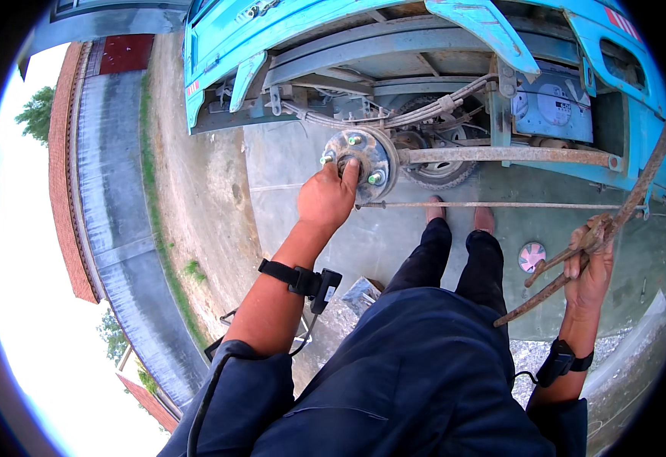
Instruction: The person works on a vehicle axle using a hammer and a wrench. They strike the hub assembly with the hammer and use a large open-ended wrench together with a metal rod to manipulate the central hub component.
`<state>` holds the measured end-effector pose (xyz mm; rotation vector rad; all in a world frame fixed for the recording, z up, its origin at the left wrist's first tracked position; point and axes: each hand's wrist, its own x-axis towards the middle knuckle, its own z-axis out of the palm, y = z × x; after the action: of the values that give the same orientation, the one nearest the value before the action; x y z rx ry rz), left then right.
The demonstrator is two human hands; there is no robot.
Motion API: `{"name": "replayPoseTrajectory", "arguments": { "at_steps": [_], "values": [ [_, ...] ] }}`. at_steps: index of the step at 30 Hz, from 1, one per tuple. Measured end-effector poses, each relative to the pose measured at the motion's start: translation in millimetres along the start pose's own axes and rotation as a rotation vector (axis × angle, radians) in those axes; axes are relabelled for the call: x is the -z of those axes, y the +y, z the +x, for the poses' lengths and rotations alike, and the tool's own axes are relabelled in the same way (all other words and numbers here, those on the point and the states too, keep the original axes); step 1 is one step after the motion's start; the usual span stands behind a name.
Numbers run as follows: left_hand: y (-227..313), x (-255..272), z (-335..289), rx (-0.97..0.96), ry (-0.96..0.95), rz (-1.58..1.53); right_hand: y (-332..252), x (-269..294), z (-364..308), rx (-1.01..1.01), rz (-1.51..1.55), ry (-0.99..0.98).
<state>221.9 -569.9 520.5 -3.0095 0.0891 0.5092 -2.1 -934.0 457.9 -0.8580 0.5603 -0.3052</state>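
The left hand [325, 196] is pressing its fingers [350, 169] into the centre of the wheel hub [360, 156], grasping nothing. Right of the hub, the right hand [590, 263] is clenching a rusty bar [576, 270]; steadying it probably helps.

Left hand [325, 196] on wheel hub [360, 156], fingers at hub centre. Hub sits at end of rusty axle [500, 156] under blue vehicle [333, 23]. Right hand [590, 263] grips rusty bars [569, 278]. Thin rod [500, 205] runs below axle. Concrete ground [295, 167].
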Motion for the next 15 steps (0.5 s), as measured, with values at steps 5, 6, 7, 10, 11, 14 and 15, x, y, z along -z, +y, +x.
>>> {"name": "replayPoseTrajectory", "arguments": {
  "at_steps": [5, 6, 7, 10, 11, 14, 15],
  "values": [
    [-1.8, 36.4, 7.2, -0.335, -0.029, 0.282, 2.2, -0.6, 4.1, 0.012, 0.020, -0.083],
    [-3.0, 37.8, 10.8, -0.386, -0.022, 0.327, 2.4, -0.9, 3.5, 0.010, 0.019, -0.066],
    [-3.8, 37.3, 14.5, -0.437, -0.017, 0.369, 2.4, -0.9, 2.6, 0.009, 0.016, -0.049],
    [-4.3, 33.0, 16.1, -0.466, -0.010, 0.396, 2.4, 0.3, 0.1, 0.005, 0.010, -0.013],
    [-4.2, 31.0, 16.0, -0.456, -0.009, 0.389, 3.1, 1.2, -0.6, 0.004, 0.009, -0.003],
    [-4.2, 18.6, 11.4, -0.343, 0.023, 0.279, 5.9, 8.3, -1.3, 0.005, 0.015, -0.010],
    [-2.7, 16.0, 10.9, -0.325, 0.026, 0.267, 6.5, 10.5, -1.4, 0.010, 0.015, -0.015]
  ]
}}
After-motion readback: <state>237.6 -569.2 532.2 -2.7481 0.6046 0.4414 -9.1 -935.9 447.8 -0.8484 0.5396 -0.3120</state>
